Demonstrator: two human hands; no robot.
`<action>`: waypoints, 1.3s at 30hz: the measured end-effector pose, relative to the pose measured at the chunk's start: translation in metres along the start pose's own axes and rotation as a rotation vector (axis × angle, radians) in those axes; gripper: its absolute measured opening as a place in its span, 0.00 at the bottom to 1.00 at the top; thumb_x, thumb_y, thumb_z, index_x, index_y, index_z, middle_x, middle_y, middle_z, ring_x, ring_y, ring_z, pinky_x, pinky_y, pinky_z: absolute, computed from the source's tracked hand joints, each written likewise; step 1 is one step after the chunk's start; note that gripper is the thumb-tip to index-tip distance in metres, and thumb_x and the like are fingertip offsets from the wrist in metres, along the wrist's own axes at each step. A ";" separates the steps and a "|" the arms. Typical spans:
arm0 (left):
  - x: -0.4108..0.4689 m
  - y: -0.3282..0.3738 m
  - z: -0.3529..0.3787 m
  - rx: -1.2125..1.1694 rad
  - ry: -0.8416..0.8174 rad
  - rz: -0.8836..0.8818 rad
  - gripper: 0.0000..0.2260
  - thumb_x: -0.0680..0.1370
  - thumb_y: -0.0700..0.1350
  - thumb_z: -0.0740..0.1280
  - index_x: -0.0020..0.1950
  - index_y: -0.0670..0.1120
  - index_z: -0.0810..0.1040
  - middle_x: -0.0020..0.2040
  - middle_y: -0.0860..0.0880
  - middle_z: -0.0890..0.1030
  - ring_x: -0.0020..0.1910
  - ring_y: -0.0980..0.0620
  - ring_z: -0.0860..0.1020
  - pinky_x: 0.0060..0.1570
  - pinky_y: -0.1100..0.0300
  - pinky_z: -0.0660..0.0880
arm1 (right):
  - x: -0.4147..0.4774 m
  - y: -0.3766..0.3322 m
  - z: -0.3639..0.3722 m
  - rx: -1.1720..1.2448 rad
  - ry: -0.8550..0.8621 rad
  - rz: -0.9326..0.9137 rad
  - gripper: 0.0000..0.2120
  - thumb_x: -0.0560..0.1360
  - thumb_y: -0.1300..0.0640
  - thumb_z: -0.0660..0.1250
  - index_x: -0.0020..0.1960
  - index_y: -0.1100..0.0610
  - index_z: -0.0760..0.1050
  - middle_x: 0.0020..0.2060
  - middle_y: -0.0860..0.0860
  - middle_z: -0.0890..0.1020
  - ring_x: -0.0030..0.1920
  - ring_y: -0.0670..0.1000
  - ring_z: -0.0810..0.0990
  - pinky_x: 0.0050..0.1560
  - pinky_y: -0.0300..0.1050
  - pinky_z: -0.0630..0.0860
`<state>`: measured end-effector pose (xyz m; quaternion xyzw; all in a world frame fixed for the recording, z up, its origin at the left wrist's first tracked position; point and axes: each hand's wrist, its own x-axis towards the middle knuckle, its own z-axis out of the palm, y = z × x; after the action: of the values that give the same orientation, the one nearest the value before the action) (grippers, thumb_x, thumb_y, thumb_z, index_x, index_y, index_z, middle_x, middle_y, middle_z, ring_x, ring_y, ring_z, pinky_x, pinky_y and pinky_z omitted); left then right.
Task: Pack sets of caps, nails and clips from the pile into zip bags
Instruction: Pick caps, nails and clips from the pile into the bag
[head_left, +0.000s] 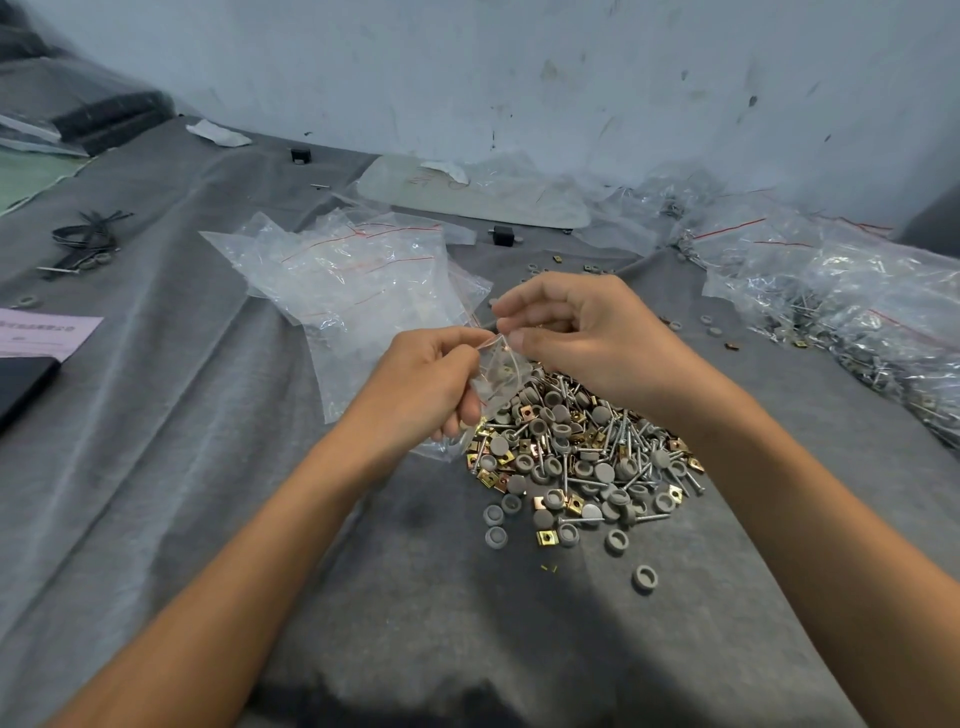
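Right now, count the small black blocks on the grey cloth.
2. The far black block sits back near the wall; the near black block lies just right of the empty zip bags. Others may hide under bags.

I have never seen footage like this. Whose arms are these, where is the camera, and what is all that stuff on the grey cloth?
No machine here: these are a person's two bare arms. The single picture comes from a camera worn on the person's head, looking forward and down. The left hand grips a small clear zip bag, and the right hand pinches the bag's top edge. Just below them, on the grey cloth, lies a pile of grey caps, nails and gold clips. Behind the left hand is a heap of empty zip bags; far right are filled bags.
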<state>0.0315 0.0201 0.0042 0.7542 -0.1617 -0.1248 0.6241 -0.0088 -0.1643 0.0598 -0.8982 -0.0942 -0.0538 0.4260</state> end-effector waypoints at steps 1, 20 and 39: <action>0.000 0.000 0.000 -0.001 0.001 0.000 0.18 0.78 0.40 0.58 0.61 0.55 0.80 0.26 0.48 0.79 0.21 0.56 0.71 0.21 0.65 0.67 | 0.000 -0.001 0.001 -0.003 0.007 -0.003 0.08 0.78 0.58 0.74 0.56 0.50 0.81 0.49 0.46 0.86 0.48 0.42 0.85 0.52 0.44 0.81; 0.010 0.005 -0.021 -0.106 0.146 -0.007 0.17 0.76 0.35 0.57 0.54 0.50 0.82 0.23 0.47 0.76 0.19 0.54 0.68 0.18 0.66 0.63 | -0.017 0.023 0.051 -0.445 -0.320 0.053 0.07 0.80 0.55 0.69 0.57 0.49 0.82 0.48 0.42 0.81 0.47 0.43 0.80 0.51 0.45 0.76; 0.007 0.005 -0.021 -0.089 0.120 -0.003 0.18 0.76 0.37 0.57 0.55 0.52 0.81 0.25 0.48 0.77 0.20 0.54 0.69 0.19 0.64 0.65 | -0.010 0.026 0.064 -0.779 -0.305 0.060 0.24 0.76 0.39 0.70 0.61 0.56 0.75 0.55 0.54 0.76 0.56 0.58 0.76 0.46 0.47 0.64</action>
<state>0.0459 0.0356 0.0130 0.7321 -0.1172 -0.0875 0.6653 -0.0117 -0.1317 -0.0022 -0.9922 -0.1024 0.0605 0.0368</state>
